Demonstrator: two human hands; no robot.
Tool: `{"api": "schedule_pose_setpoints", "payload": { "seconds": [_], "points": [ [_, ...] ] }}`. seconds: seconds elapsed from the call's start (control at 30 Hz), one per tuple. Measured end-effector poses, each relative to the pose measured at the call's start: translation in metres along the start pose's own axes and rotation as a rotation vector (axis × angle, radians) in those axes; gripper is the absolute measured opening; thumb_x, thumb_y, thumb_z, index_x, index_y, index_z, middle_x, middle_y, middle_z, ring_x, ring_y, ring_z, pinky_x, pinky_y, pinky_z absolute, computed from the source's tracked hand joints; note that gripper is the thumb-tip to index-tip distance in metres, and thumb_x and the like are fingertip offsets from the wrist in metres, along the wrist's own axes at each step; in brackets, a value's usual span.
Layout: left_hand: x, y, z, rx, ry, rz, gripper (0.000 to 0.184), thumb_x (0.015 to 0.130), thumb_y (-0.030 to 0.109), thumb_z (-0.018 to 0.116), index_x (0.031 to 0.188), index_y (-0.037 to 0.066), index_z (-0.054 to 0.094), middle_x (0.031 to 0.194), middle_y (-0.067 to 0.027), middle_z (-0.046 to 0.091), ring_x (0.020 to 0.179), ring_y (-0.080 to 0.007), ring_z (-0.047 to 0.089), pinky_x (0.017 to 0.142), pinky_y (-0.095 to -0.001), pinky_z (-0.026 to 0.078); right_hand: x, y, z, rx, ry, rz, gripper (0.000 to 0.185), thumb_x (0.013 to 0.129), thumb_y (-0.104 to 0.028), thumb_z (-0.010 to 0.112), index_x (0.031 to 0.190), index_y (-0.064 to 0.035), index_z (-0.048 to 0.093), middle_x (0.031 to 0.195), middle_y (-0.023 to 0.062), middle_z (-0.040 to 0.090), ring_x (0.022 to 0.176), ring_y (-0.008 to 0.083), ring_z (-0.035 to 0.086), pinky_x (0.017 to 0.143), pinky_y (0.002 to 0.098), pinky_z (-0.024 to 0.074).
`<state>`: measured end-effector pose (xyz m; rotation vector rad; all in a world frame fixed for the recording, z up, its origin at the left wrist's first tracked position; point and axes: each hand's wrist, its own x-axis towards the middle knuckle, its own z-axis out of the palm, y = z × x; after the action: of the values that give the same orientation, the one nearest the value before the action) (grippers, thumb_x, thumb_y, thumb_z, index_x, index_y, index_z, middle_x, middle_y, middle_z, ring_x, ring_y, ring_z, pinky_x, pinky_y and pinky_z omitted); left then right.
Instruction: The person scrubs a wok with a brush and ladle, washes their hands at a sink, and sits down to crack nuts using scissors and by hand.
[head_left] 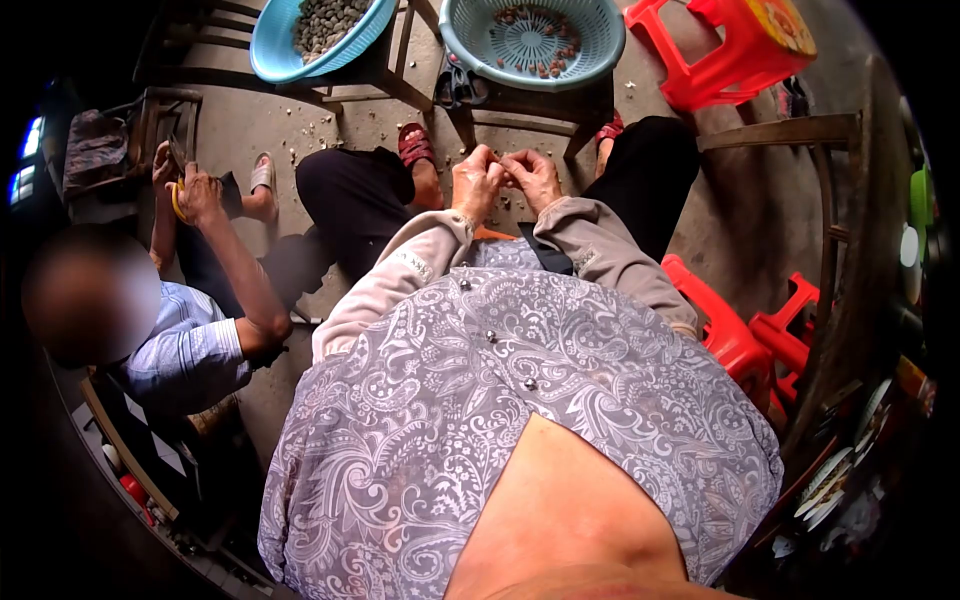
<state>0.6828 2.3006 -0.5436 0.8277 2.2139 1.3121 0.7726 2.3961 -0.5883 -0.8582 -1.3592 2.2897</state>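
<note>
My left hand (478, 187) and my right hand (537, 180) meet in front of my knees, fingertips pinched together. Whatever is between them is too small and hidden to make out. Just beyond them, on a wooden stool (530, 122), sits a grey-blue plastic colander basin (458, 50) with some small reddish-brown pieces (535, 25) scattered in it. Farther left, a light blue basin (268, 50) on a wooden chair (375, 85) holds a heap of small round brownish-grey pieces (328, 25), like nuts in their shells.
To the left, another person (190, 345) sits holding a yellow-handled tool (178, 203). A red plastic stool (680, 75) stands at the upper right, and more red stools (730, 340) are by my right side. A wooden chair (840, 190) stands right; bits litter the floor (310, 130).
</note>
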Motion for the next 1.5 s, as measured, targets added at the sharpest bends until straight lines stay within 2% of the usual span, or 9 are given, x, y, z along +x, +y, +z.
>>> {"api": "schedule_pose_setpoints", "payload": {
  "seconds": [0.27, 0.3, 0.43, 0.77, 0.93, 1.03, 1.17, 1.33, 1.5],
  "points": [
    [-0.002, -0.012, -0.002, -0.382, -0.06, -0.246, 0.015, 0.089, 0.015, 0.049, 0.089, 0.004, 0.06, 0.072, -0.003, 0.062, 0.056, -0.0094, 0.056, 0.047, -0.0201, 0.043, -0.003, -0.005, 0.003, 0.265, 0.025, 0.08, 0.012, 0.086, -0.013, 0.064, 0.095, -0.0056, 0.06, 0.078, 0.0027, 0.064, 0.066, 0.0101, 0.062, 0.058, 0.0199, 0.0515],
    [-0.001, -0.008, -0.004, -0.305, -0.067, -0.237, 0.016, 0.089, 0.016, 0.052, 0.092, 0.002, 0.061, 0.075, -0.0047, 0.063, 0.061, -0.0115, 0.059, 0.052, -0.0231, 0.047, -0.003, -0.008, 0.003, 0.21, 0.038, 0.065, 0.012, 0.086, -0.013, 0.064, 0.094, -0.0054, 0.06, 0.079, 0.0025, 0.064, 0.066, 0.0096, 0.062, 0.058, 0.0198, 0.051],
    [-0.003, -0.014, -0.001, 0.051, 0.046, 0.223, 0.015, 0.083, 0.013, 0.058, 0.092, 0.003, 0.063, 0.076, -0.0158, 0.065, 0.068, -0.0312, 0.063, 0.063, -0.0347, 0.05, 0.0, -0.011, -0.001, 0.063, -0.009, -0.007, 0.012, 0.086, -0.013, 0.065, 0.093, -0.0048, 0.062, 0.08, 0.0019, 0.065, 0.065, 0.008, 0.059, 0.058, 0.0193, 0.0492],
    [-0.008, 0.001, -0.012, -0.009, -0.064, -0.011, 0.016, 0.082, 0.015, 0.059, 0.09, 0.001, 0.062, 0.08, -0.021, 0.064, 0.075, -0.0334, 0.065, 0.066, -0.0364, 0.051, -0.012, -0.026, 0.005, 0.027, -0.115, 0.028, 0.013, 0.083, -0.007, 0.065, 0.095, -0.0035, 0.064, 0.083, 0.0022, 0.065, 0.074, 0.0097, 0.06, 0.068, 0.0232, 0.0496],
    [-0.007, 0.002, -0.013, 0.105, -0.081, 0.132, 0.018, 0.083, 0.016, 0.058, 0.095, 0.003, 0.06, 0.079, -0.0221, 0.063, 0.076, -0.0378, 0.063, 0.066, -0.0405, 0.05, -0.008, -0.023, 0.002, -0.318, -0.075, -0.185, 0.012, 0.079, -0.005, 0.065, 0.091, -0.0021, 0.063, 0.082, 0.0034, 0.064, 0.075, 0.0103, 0.06, 0.068, 0.0239, 0.0491],
    [-0.002, -0.004, -0.016, 0.249, -0.189, 0.21, 0.016, 0.085, 0.014, 0.056, 0.096, 0.001, 0.057, 0.071, -0.0192, 0.061, 0.067, -0.0317, 0.063, 0.06, -0.0362, 0.05, -0.011, -0.029, 0.003, -0.506, -0.077, -0.274, 0.011, 0.076, -0.004, 0.065, 0.087, -0.0009, 0.062, 0.079, 0.0055, 0.064, 0.073, 0.0098, 0.06, 0.067, 0.0246, 0.0486],
    [-0.004, -0.008, -0.017, 0.362, -0.217, 0.292, 0.013, 0.086, 0.014, 0.054, 0.088, 0.001, 0.053, 0.071, -0.0231, 0.059, 0.071, -0.0391, 0.061, 0.06, -0.044, 0.048, -0.017, -0.038, 0.007, -0.707, -0.105, -0.393, 0.011, 0.075, -0.004, 0.064, 0.084, 0.0001, 0.061, 0.074, 0.0069, 0.063, 0.068, 0.0099, 0.06, 0.063, 0.0252, 0.0481],
    [-0.008, -0.008, -0.012, 0.408, -0.213, 0.308, 0.015, 0.086, 0.016, 0.055, 0.084, 0.001, 0.05, 0.069, -0.0244, 0.058, 0.071, -0.0418, 0.059, 0.059, -0.0472, 0.046, -0.012, -0.019, 0.002, -0.539, -0.073, -0.221, 0.009, 0.075, -0.004, 0.065, 0.083, -0.0005, 0.062, 0.07, 0.0046, 0.063, 0.064, 0.0087, 0.058, 0.06, 0.0244, 0.0478],
    [-0.004, -0.015, -0.017, 0.28, -0.177, 0.254, 0.011, 0.085, 0.012, 0.053, 0.084, 0.001, 0.057, 0.064, -0.0199, 0.059, 0.06, -0.0318, 0.061, 0.054, -0.0397, 0.047, -0.013, -0.018, 0.002, -0.36, -0.16, -0.096, 0.007, 0.078, -0.002, 0.065, 0.084, -0.0006, 0.063, 0.074, 0.0022, 0.064, 0.066, 0.0086, 0.059, 0.061, 0.0223, 0.048]
  ]
}}
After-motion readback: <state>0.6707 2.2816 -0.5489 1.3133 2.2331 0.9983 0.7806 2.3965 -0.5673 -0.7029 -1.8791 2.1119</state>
